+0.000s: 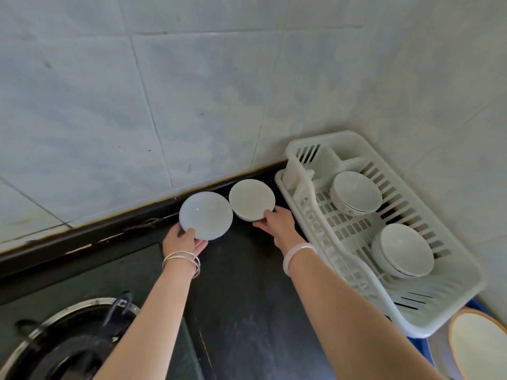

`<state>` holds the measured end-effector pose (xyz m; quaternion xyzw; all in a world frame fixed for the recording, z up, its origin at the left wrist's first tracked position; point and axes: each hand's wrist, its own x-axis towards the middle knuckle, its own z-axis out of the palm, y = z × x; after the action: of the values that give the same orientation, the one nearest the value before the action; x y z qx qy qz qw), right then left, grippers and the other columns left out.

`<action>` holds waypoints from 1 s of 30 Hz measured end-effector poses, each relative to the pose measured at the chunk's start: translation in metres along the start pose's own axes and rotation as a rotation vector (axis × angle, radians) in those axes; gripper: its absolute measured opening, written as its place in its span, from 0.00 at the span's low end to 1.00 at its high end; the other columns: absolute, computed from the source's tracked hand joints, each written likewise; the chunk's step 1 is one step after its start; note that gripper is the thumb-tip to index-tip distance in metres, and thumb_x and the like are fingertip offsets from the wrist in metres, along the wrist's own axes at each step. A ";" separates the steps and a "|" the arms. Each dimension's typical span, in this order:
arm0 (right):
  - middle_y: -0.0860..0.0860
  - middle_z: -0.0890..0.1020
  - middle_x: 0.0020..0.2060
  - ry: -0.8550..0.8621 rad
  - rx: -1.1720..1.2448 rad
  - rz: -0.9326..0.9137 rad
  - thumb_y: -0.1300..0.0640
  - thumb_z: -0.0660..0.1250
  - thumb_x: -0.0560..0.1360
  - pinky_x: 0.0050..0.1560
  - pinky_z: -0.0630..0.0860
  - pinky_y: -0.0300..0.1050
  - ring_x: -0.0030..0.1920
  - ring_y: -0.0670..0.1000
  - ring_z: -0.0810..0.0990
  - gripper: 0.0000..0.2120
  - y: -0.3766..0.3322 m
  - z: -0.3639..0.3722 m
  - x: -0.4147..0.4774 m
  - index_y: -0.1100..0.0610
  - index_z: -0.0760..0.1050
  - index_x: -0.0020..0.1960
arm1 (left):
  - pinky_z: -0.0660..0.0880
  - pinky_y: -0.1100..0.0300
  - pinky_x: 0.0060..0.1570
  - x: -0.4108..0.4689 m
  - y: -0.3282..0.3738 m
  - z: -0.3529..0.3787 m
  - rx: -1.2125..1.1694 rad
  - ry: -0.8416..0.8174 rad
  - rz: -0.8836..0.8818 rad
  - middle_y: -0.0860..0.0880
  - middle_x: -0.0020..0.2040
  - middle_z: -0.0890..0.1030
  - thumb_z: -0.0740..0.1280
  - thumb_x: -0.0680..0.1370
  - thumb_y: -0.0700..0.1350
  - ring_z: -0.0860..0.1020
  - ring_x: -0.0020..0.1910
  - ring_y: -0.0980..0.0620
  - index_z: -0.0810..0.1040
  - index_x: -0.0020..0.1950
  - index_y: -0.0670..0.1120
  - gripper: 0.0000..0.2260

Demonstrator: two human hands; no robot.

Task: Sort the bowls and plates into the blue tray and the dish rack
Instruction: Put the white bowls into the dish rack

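My left hand (184, 238) grips the near rim of a pale blue-white plate (206, 215) at the back of the dark counter. Just right of it, my right hand (275, 222) holds the near edge of a white bowl (251, 198). The white plastic dish rack (310, 212) stands to the right against the wall, with one bowl (356, 192) at its far end and a stack of bowls (403, 249) nearer me. At the bottom right a corner of the blue tray (418, 345) shows, with a tan-rimmed plate (478, 344) on it.
A gas burner (63, 344) with black pan supports sits at the bottom left. The dark counter (241, 297) runs between stove and rack. Tiled walls (192, 91) close off the back and the right side.
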<state>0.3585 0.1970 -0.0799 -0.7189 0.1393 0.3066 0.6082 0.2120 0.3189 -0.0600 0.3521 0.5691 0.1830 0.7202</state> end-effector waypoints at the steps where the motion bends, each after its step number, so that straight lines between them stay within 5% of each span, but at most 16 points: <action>1: 0.62 0.77 0.60 -0.001 -0.012 -0.007 0.69 0.60 0.75 0.36 0.82 0.42 0.44 0.55 0.81 0.19 0.001 -0.002 -0.001 0.64 0.71 0.66 | 0.79 0.50 0.46 -0.001 0.002 -0.003 0.003 -0.015 0.012 0.43 0.59 0.76 0.61 0.76 0.33 0.79 0.49 0.42 0.71 0.67 0.46 0.20; 7: 0.62 0.80 0.54 -0.039 -0.068 0.042 0.69 0.60 0.75 0.44 0.82 0.47 0.45 0.56 0.83 0.17 0.011 -0.015 -0.015 0.64 0.73 0.64 | 0.78 0.56 0.37 -0.011 0.020 0.006 0.118 -0.164 0.067 0.47 0.53 0.75 0.62 0.75 0.33 0.78 0.40 0.50 0.71 0.66 0.47 0.20; 13: 0.58 0.82 0.48 -0.124 -0.043 0.105 0.63 0.61 0.78 0.42 0.82 0.45 0.42 0.53 0.83 0.19 0.016 -0.028 -0.033 0.56 0.70 0.69 | 0.78 0.52 0.45 -0.020 0.015 0.033 0.143 -0.241 0.027 0.43 0.55 0.76 0.60 0.75 0.31 0.78 0.49 0.43 0.71 0.66 0.43 0.21; 21: 0.53 0.78 0.61 -0.067 -0.070 0.068 0.44 0.54 0.80 0.43 0.78 0.47 0.50 0.53 0.78 0.22 -0.001 -0.029 -0.034 0.53 0.66 0.71 | 0.78 0.50 0.45 -0.007 0.005 0.058 0.344 -0.282 0.071 0.39 0.62 0.76 0.61 0.74 0.31 0.77 0.57 0.38 0.71 0.67 0.43 0.21; 25: 0.52 0.77 0.59 -0.065 -0.137 0.000 0.48 0.58 0.80 0.51 0.77 0.50 0.56 0.54 0.77 0.20 -0.005 -0.026 -0.031 0.51 0.67 0.71 | 0.79 0.50 0.45 -0.003 -0.004 0.061 0.395 -0.272 0.084 0.38 0.63 0.75 0.63 0.74 0.30 0.77 0.58 0.36 0.72 0.66 0.41 0.21; 30: 0.53 0.77 0.59 -0.073 -0.174 -0.047 0.55 0.58 0.80 0.50 0.77 0.49 0.55 0.54 0.78 0.18 -0.003 -0.025 -0.029 0.49 0.69 0.70 | 0.78 0.44 0.50 0.001 -0.010 0.063 0.372 -0.275 0.086 0.37 0.59 0.75 0.65 0.72 0.28 0.76 0.58 0.36 0.67 0.69 0.45 0.27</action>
<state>0.3446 0.1687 -0.0583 -0.7603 0.0727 0.3292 0.5552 0.2703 0.2940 -0.0616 0.5243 0.4741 0.0557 0.7051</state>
